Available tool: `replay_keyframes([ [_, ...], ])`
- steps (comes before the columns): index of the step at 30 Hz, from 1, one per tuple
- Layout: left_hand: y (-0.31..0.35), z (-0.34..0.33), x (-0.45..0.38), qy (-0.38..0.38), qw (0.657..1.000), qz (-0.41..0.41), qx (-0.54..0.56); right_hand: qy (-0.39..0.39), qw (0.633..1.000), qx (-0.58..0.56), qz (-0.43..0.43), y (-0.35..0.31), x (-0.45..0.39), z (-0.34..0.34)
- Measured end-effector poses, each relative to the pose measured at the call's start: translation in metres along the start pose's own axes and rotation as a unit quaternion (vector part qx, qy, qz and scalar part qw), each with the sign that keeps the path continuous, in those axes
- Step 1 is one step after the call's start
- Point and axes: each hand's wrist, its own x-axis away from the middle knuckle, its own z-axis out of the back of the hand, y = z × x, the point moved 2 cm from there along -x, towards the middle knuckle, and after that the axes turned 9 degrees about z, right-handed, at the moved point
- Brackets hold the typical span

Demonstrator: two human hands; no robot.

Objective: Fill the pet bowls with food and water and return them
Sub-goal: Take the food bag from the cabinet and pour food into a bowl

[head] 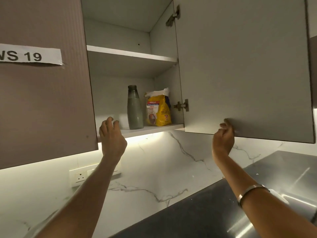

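Clearly early in the task: no bowls in view, nothing filled yet. Right hand (223, 137) with fingers curled round the lower edge of the open cabinet door (243, 66). Left hand (111, 136) raised, fingers loosely spread, holding nothing, near the grey bottle (135, 109). Yellow food bag (158, 109) just beside the bottle on the lower shelf (151, 128), with free room on its left side
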Motion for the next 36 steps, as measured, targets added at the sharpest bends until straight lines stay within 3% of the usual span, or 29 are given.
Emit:
replay_keyframes([
  [6, 0.008, -0.023, -0.008, 0.011, 1.000, 0.011, 0.018, 0.033, 0.995, -0.038, 0.085, 0.008, -0.005, -0.017],
  [10, 0.021, -0.039, -0.011, 0.011, 1.000, 0.011, 0.026, 0.006, 0.991, -0.042, 0.130, 0.014, -0.004, -0.040],
  [16, 0.037, -0.056, -0.024, 0.000, 0.999, 0.008, 0.048, -0.123, 0.973, -0.056, 0.188, 0.008, -0.014, -0.089],
  [23, 0.077, -0.064, -0.035, -0.008, 0.999, -0.008, 0.053, -0.324, 0.929, 0.009, 0.179, -0.004, -0.022, -0.170],
  [27, 0.104, -0.073, -0.043, -0.027, 0.998, -0.008, 0.064, -0.401, 0.899, 0.017, 0.172, -0.008, -0.027, -0.206],
  [33, 0.138, -0.095, -0.054, -0.089, 0.989, -0.013, 0.118, -0.410, 0.900, 0.031, 0.145, -0.011, -0.042, -0.241],
  [36, 0.150, -0.109, -0.061, -0.126, 0.975, 0.029, 0.180, -0.412, 0.901, 0.024, 0.130, -0.011, -0.052, -0.251],
])
